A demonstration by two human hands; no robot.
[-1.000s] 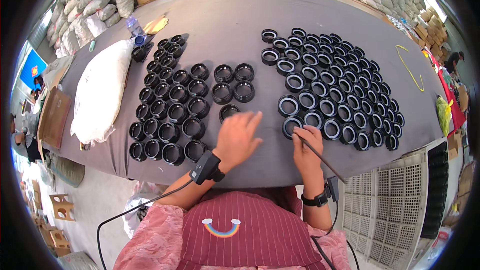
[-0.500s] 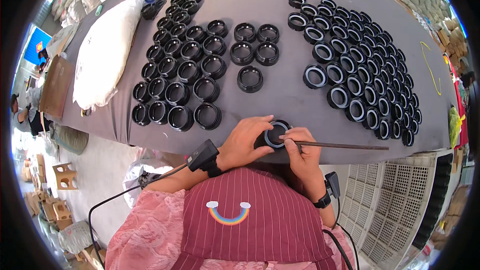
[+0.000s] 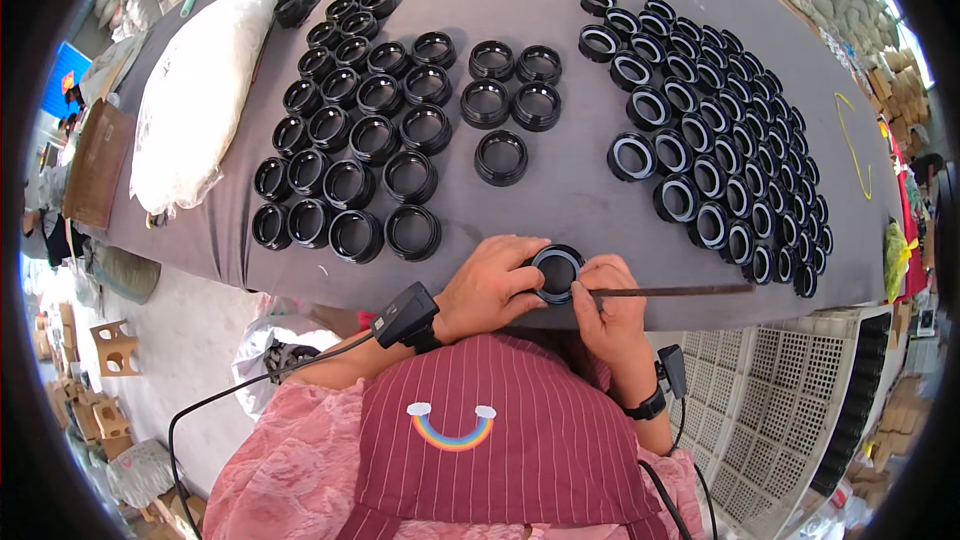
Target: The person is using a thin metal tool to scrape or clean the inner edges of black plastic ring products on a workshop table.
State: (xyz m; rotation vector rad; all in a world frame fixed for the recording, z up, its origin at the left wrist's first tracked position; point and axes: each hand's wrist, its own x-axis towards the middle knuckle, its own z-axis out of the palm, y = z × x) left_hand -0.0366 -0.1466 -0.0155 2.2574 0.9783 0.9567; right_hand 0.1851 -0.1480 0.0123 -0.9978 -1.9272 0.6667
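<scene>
At the table's near edge, a black ring with a pale grey inner band [image 3: 540,263] is gripped from the left by my left hand [image 3: 492,285], thumb and fingers closed on its rim. My right hand [image 3: 610,308] holds a thin dark brown stick [image 3: 680,291] that points out to the right. The stick's working end is hidden behind my right fingers, which press at the ring's right side. Farther off, several glossy black rings [image 3: 501,157] stand in the middle of the table.
Rows of black rings [image 3: 354,235] cover the left of the grey table [image 3: 540,205]. Many rings with grey bands [image 3: 632,156] crowd the right. A white plastic sack [image 3: 200,100] lies far left, a yellow cord [image 3: 852,145] far right. Plastic crates [image 3: 780,390] stand below the right edge.
The ring has turned slightly in my left hand, its opening now facing up more. My right hand and the stick have shifted a little, the stick's outer end moving left.
</scene>
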